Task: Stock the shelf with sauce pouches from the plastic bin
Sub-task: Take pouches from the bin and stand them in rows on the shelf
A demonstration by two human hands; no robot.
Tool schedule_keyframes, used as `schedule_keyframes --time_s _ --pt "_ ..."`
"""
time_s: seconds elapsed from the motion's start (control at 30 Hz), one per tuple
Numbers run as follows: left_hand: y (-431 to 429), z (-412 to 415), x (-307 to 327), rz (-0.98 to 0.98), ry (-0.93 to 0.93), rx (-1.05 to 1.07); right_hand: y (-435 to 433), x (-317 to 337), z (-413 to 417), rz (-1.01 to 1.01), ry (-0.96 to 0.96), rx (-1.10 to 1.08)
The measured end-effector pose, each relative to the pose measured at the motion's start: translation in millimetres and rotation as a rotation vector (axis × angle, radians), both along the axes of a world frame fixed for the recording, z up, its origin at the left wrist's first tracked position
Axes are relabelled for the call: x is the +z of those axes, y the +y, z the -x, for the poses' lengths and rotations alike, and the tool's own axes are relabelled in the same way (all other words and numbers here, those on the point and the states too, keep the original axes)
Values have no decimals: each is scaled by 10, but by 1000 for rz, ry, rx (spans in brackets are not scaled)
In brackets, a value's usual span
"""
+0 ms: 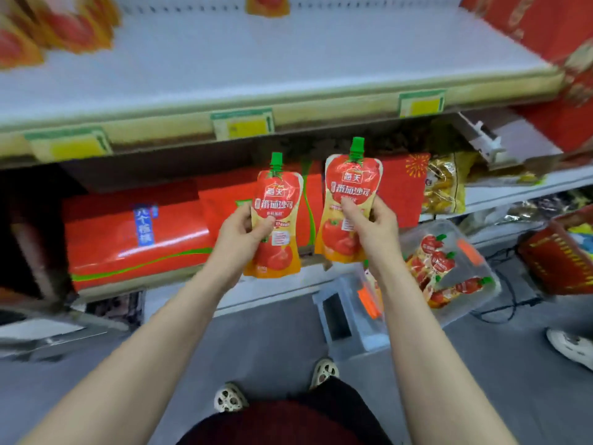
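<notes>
My left hand (pixel 242 234) grips a red and orange tomato sauce pouch (pixel 280 200) with a green cap, held upright. My right hand (pixel 373 226) holds a second such pouch (pixel 349 184), also upright and a little higher. Both pouches hang in front of the lower shelf, below the white upper shelf (pixel 224 69). On that upper shelf, several blurred pouches (pixel 54 33) stand at the far left and one pouch (pixel 268 4) stands at the back. The clear plastic bin (pixel 462 311) rests on the floor at the right with several pouches (pixel 444 268) inside.
Large red packages (pixel 134 239) fill the lower shelf behind my hands. Yellow price tags (pixel 244 125) line the upper shelf's front edge. A red basket (pixel 561 264) sits at the far right, near another person's shoe (pixel 574 346). My own shoes (pixel 324 372) stand on the grey floor.
</notes>
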State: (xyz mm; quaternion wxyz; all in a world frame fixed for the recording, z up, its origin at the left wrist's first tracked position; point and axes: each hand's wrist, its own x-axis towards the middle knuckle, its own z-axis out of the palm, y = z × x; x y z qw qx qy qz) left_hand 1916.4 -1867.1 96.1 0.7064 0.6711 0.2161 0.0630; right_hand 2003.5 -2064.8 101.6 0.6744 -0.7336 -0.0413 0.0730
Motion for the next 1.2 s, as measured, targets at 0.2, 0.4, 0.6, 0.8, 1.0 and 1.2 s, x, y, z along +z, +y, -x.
schedule_keyframes --time_s 0.2,0.4,0.6,0.8,1.0,1.2 --pt "840 584 638 -55 -188 120 956 682 270 -12 -161 149" --pt "1655 970 1184 -67 -322 303 1867 1440 327 23 -357 313" --pt "2356 1003 1490 -109 -441 500 2743 2001 31 26 -433 451" --pt "2873 826 1625 -124 -468 600 3583 2092 -454 58 -418 490" --pt "3144 538 1627 -116 -446 618 4207 1911 -801 85 -364 533" --pt "3303 337 1608 -126 -402 632 4503 1741 -1032 74 -342 497"
